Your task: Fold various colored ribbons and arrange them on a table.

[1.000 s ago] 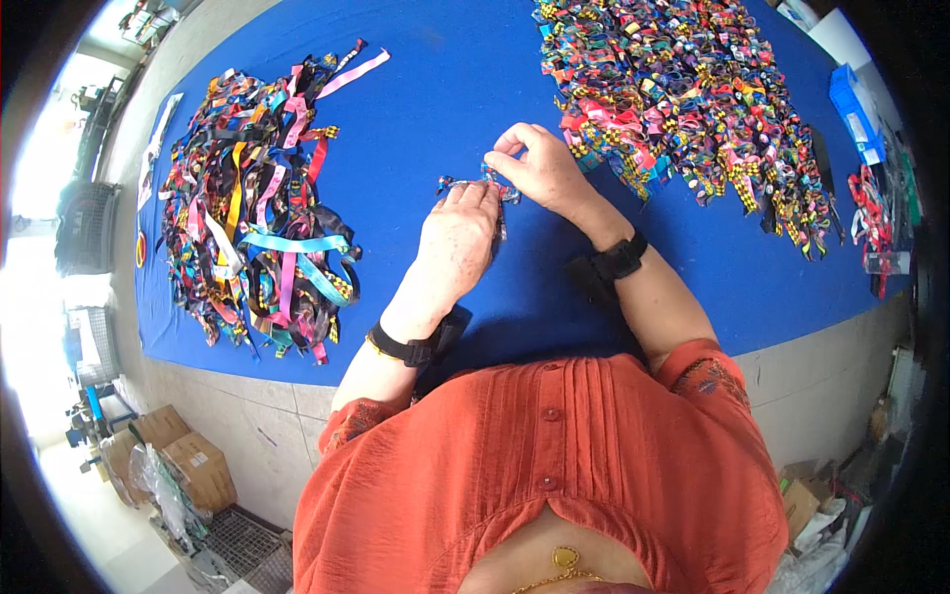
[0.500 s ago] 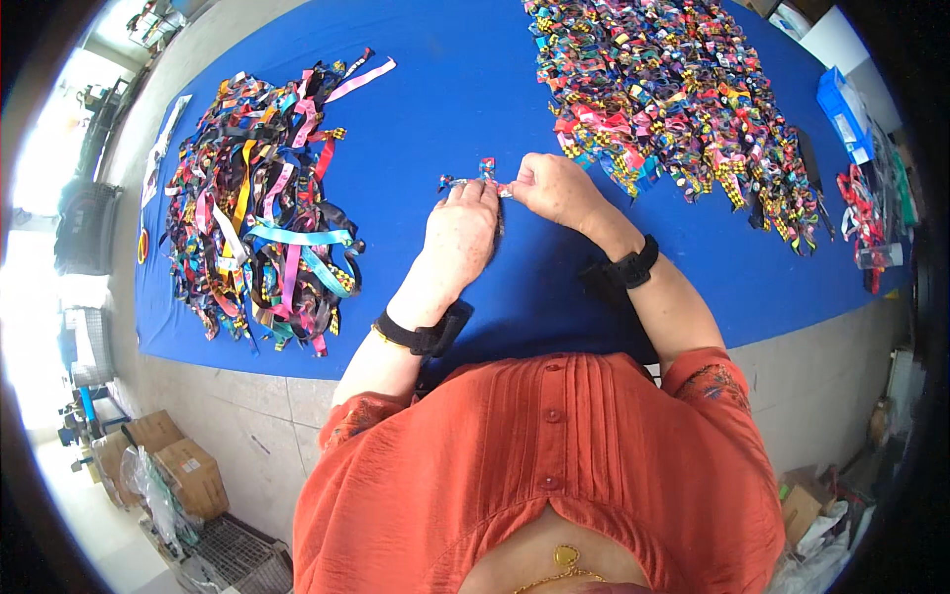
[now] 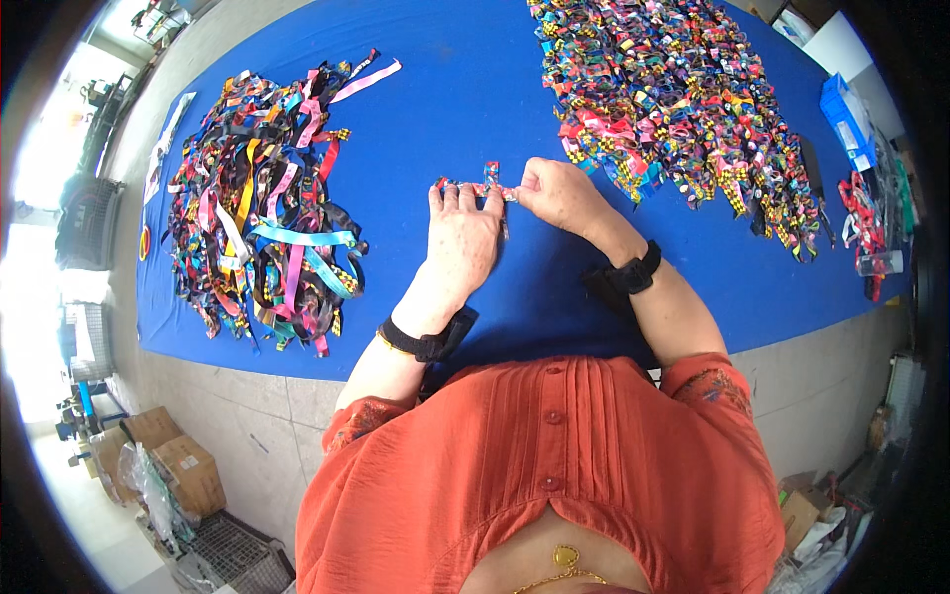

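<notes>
On the blue cloth lies a red patterned ribbon strip (image 3: 508, 194), stretched sideways. Another short ribbon strip (image 3: 492, 172) crosses it, and part of it comes out below, next to my left hand (image 3: 461, 238). That hand lies flat with its fingers stretched over the sideways ribbon, covering some of it. My right hand (image 3: 566, 198) pinches the ribbon's right end between thumb and forefinger. Exactly how the two strips join is hidden under my fingers.
A loose heap of colourful ribbons (image 3: 282, 193) covers the left of the blue table (image 3: 435, 89). Rows of looped ribbons (image 3: 673, 99) fill the far right. A blue box (image 3: 847, 121) and red ribbons (image 3: 865, 228) sit at the right edge. Cardboard boxes (image 3: 188, 475) stand on the floor, lower left.
My left hand has flattened and spread its fingers along the ribbon, which now lies straighter to the left. My right hand still pinches its end, almost in the same place.
</notes>
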The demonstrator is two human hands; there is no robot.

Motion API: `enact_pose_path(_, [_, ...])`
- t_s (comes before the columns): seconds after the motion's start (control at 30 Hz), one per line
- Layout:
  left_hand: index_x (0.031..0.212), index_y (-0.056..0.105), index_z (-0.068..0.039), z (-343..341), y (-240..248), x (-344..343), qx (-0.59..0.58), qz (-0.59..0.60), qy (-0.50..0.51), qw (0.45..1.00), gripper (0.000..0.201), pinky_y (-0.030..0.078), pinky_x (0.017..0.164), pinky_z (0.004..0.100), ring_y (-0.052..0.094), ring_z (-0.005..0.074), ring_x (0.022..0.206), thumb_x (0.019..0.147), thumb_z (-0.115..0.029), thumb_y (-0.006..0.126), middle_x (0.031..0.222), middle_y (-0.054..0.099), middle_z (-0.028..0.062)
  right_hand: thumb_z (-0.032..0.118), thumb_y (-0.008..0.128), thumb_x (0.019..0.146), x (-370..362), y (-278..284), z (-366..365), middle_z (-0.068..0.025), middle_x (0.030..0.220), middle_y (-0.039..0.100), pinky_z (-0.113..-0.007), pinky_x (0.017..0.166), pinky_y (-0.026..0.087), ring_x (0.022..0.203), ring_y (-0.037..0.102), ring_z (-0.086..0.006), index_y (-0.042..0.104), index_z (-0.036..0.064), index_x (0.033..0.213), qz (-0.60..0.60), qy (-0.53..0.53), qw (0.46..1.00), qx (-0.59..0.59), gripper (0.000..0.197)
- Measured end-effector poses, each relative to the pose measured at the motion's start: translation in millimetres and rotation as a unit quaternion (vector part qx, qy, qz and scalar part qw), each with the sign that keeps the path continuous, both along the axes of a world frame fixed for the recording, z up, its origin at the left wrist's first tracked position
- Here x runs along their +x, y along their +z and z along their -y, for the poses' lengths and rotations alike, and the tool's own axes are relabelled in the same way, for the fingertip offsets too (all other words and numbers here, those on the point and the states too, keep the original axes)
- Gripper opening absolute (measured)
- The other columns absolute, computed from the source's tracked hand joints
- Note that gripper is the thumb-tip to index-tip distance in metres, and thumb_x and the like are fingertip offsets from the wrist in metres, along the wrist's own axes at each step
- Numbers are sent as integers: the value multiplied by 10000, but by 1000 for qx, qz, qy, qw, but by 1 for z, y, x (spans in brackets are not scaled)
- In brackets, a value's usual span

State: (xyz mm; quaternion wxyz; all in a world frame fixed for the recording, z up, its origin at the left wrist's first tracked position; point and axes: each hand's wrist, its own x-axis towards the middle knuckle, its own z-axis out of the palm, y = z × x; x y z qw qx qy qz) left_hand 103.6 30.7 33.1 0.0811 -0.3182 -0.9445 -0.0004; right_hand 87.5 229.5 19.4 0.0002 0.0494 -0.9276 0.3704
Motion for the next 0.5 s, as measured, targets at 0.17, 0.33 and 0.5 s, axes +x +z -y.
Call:
enact_pose_path(0.17, [1341,553,-40,3,-1,-3,29,24,-9,999,404,486,1022,530,604,431,1184,961,-176,565,1229,623,277,289,694,833,-1,-4,-2,-207,824,701,-487,745,538,828,684,-405,662,16,824,-7,10,1000,-2,275])
enact_pose_path(0.33, [1331,563,-35,5,-5,-4,34,17,-19,999,398,526,982,467,619,429,1155,954,-161,576,1221,622,289,180,735,845,3,8,-9,-38,713,617,-335,609,498,652,608,-141,616,19,1000,88,30,985,-146,253])
enact_pose_path(0.5, [1325,573,-36,3,1,-4,41,33,-20,998,407,525,981,468,622,424,1154,936,-152,600,1208,624,297,180,746,815,7,11,-13,-51,735,618,-339,630,498,662,609,-170,614,50,1084,65,68,990,-106,326])
